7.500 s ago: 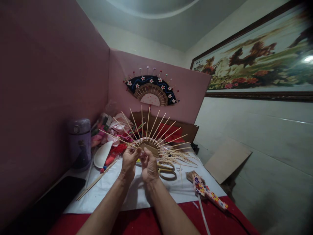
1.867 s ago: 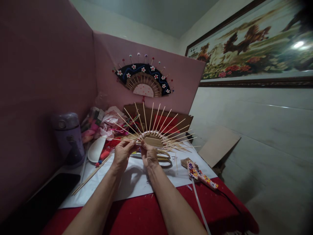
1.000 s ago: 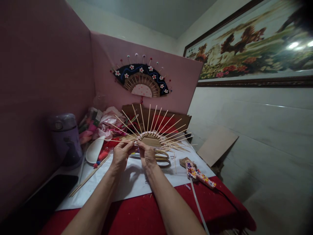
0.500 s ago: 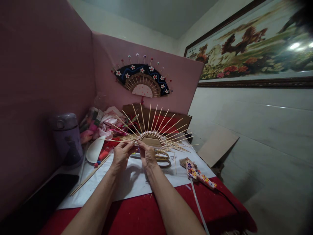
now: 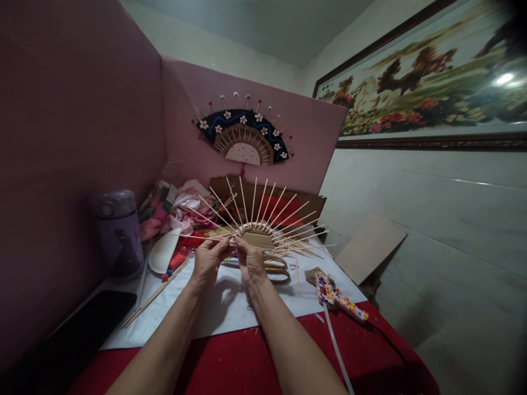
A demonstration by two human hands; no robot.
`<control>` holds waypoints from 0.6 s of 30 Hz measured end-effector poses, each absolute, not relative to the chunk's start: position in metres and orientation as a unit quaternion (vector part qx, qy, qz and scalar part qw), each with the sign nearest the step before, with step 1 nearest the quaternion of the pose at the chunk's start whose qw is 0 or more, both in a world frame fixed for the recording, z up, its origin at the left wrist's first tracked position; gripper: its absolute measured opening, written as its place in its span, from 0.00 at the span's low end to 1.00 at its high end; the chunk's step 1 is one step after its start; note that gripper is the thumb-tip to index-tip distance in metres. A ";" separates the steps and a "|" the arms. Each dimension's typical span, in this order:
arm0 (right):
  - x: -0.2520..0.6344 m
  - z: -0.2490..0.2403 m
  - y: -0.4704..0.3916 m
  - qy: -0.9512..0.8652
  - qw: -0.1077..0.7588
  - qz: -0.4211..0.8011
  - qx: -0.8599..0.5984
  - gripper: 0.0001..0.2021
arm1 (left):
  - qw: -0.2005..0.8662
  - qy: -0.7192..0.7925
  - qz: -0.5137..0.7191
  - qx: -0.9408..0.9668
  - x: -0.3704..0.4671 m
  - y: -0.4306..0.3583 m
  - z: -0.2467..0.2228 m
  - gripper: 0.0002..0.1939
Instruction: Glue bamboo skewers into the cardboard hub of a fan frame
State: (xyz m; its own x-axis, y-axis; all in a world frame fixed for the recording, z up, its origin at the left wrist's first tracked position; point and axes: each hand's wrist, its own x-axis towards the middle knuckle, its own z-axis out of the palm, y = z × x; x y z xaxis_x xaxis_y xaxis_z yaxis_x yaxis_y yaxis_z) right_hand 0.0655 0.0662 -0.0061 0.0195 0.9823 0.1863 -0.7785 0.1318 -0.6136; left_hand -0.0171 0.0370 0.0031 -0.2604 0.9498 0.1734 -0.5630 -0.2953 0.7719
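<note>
While both hands, left hand (image 5: pixel 207 262) and right hand (image 5: pixel 250 262), pinch the skewer fan (image 5: pixel 256 230) at frame center (fingers clamped on its cardboard hub), squeezing harder could snap a skewer.

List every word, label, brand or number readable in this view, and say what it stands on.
No text can be read.
Purple flask: a dark mark on its front, too blurred to read.
Packets in the pile behind the stick fan: labels too small to read.
Glue gun: only a flower pattern.
Framed painting: picture only, no lettering visible.
</note>
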 end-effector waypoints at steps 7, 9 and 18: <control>0.066 -0.003 0.064 -0.280 0.696 0.641 -0.161 0.12 | 0.510 0.296 0.738 0.327 -0.017 0.038 0.002 0.12; 0.066 -0.003 0.064 -0.287 0.696 0.638 -0.163 0.12 | 0.512 0.294 0.739 0.325 -0.017 0.038 0.002 0.12; 0.065 -0.005 0.065 -0.274 0.689 0.651 -0.163 0.11 | 0.508 0.299 0.739 0.325 -0.017 0.039 0.000 0.12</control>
State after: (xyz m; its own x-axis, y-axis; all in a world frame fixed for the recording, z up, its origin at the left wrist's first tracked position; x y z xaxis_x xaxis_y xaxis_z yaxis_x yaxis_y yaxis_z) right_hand 0.0654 0.0651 -0.0052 0.0019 0.9863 0.1651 -0.8081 0.0987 -0.5808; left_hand -0.0167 0.0391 0.0000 -0.2719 0.9460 0.1768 -0.5575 -0.3046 0.7723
